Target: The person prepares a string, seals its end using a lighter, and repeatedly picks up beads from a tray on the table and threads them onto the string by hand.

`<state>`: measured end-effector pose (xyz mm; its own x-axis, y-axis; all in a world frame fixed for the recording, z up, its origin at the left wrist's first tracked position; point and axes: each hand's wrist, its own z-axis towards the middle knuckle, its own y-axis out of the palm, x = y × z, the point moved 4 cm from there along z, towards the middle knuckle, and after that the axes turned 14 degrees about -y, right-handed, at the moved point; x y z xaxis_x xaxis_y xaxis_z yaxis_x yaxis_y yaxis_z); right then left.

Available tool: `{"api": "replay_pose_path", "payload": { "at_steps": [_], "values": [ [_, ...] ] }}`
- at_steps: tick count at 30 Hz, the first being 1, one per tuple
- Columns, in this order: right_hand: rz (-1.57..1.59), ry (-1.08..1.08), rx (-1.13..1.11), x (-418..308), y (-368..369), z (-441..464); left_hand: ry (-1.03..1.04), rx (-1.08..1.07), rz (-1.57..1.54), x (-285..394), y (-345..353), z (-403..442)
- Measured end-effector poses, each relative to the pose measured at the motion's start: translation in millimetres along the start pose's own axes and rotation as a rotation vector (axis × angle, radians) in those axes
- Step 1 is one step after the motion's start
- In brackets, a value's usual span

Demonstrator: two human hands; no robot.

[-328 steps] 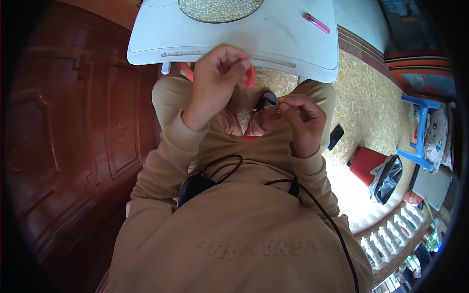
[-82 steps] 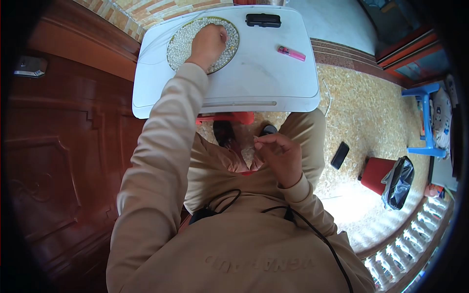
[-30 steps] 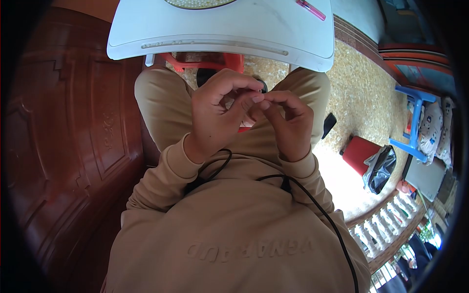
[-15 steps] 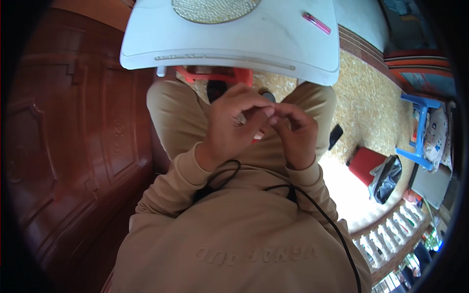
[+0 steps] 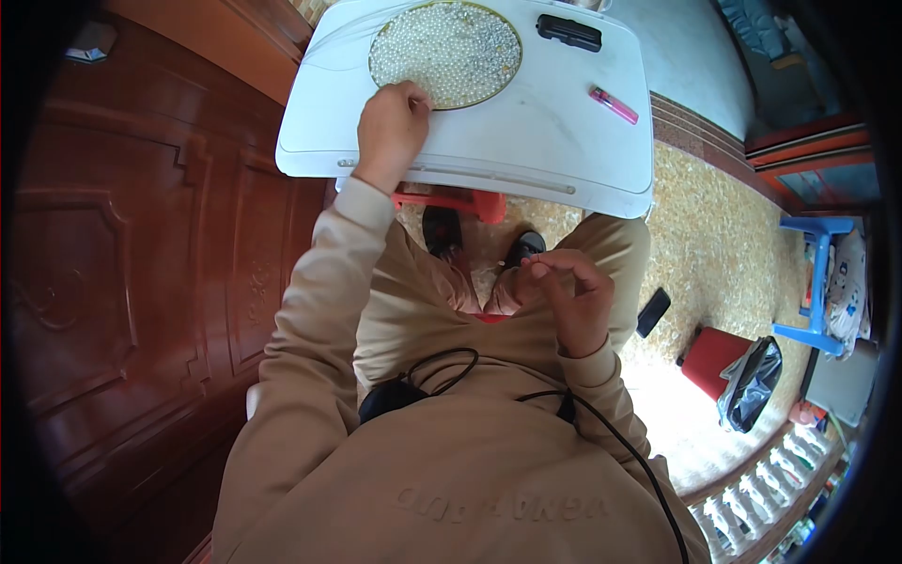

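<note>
My left hand [image 5: 393,132] reaches over the white table, fingers curled together at the near left rim of a round tray [image 5: 373,73]. White pearl-like beads [image 5: 442,52] fill the tray, with some silvery ones toward the right. What those fingertips touch or pinch is hidden. Above my lap, my right hand [image 5: 575,291] is closed in a pinch, thumb against forefinger. Anything between its fingertips is too small to make out.
On the white table [image 5: 526,141] lie a black case [image 5: 569,33], a pink lighter [image 5: 614,104] and thin clear strands at the left. A red stool [image 5: 484,204] stands beneath. A dark phone-like object [image 5: 653,312] and a red bin [image 5: 712,365] are on the floor at right.
My hands were together above my lap. The left has moved away and forward to the bead tray; the right stays pinched over my lap. The view now shows more of the table.
</note>
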<state>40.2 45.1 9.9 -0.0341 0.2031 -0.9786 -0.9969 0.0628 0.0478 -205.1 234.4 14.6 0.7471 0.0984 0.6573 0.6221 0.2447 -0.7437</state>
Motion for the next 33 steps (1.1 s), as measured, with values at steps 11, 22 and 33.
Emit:
{"api": "replay_pose_path", "payload": {
  "at_steps": [11, 22, 33],
  "values": [
    [-0.053, -0.021, 0.005, 2.2, -3.1, -3.1, 0.050, -0.013, 0.316, -18.0, 32.6, 33.8],
    [-0.023, -0.023, 0.062, 1.6, 2.4, -1.8, 0.014, -0.172, 0.212, -16.8, 23.7, 37.1],
    [0.009, 0.124, 0.017, -8.6, 5.2, -2.9, -0.316, -0.549, -0.862, 39.0, -1.6, -122.9]
  ]
}}
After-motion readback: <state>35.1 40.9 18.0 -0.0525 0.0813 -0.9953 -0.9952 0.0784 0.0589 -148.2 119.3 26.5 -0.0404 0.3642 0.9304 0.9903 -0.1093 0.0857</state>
